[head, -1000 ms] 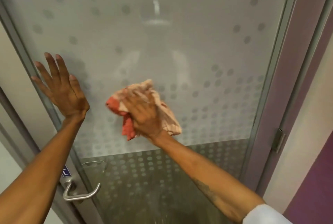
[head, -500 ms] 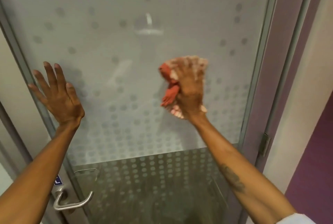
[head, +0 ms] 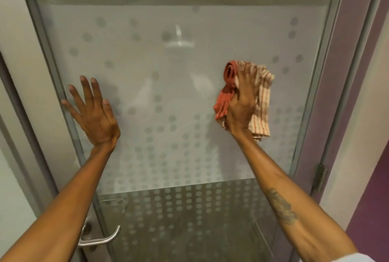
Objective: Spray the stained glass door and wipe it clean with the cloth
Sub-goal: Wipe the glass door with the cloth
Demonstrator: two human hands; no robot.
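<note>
Wiping the glass door (head: 168,93): my right hand (head: 242,105) clutches the cloth (head: 261,101) at three o'clock, my left hand (head: 94,114) lies spread flat at nine; next, I'd judge, the unwiped centre.

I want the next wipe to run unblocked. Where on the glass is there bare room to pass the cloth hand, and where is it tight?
Bare glass door lies between the left hand and the cloth, also above both hands up to the clear top strip, and below them down to the door handle. Tight: the right hand nearly reaches the right frame; the left hand covers the left edge.

Left hand (head: 94,114) flat, fingers (head: 88,91) spread, arm extended. Right hand (head: 242,103) raised, fingers clutching cloth (head: 262,105).
</note>
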